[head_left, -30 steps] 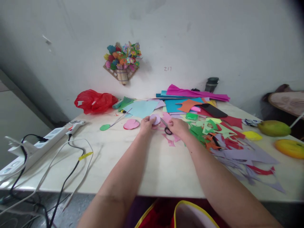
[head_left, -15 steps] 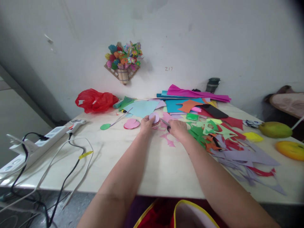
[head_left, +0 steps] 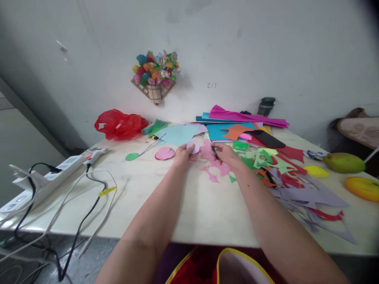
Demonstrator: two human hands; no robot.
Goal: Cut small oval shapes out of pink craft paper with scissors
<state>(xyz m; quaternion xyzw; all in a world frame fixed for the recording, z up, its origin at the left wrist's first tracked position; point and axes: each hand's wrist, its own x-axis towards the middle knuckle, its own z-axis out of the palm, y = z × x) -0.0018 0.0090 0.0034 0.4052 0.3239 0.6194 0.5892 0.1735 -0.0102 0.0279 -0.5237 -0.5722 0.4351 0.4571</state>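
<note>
A pale lilac paper circle (head_left: pixel 194 147) is pinched in my left hand (head_left: pixel 182 155), above the middle of the table. Some pink paper shows just under it, partly covered by the fingers. To the right, my right hand (head_left: pixel 227 155) grips scissors (head_left: pixel 215 152) with dark handles, their blades pointing toward the wall and apart from the circle. Pink paper scraps (head_left: pixel 216 167) with cut-out curves lie beneath and between the hands. Left of my left hand lie pink paper circles (head_left: pixel 164 153), with a red edge showing below, and a green circle (head_left: pixel 132 156) beside a thin stick (head_left: pixel 151 144).
Green, orange, red and lilac offcuts (head_left: pixel 304 193) cover the right side, near a black phone (head_left: pixel 268 139) and two fruit-like objects (head_left: pixel 343 162). Coloured sheets (head_left: pixel 177 134) and a red plastic bag (head_left: pixel 121 124) lie at the back. A power strip (head_left: pixel 44 179) with cables occupies the left.
My right hand has drawn the scissors away from the lilac circle and turned their blades toward the wall. A small green scrap now shows beside my right forearm. My left hand keeps its hold.
</note>
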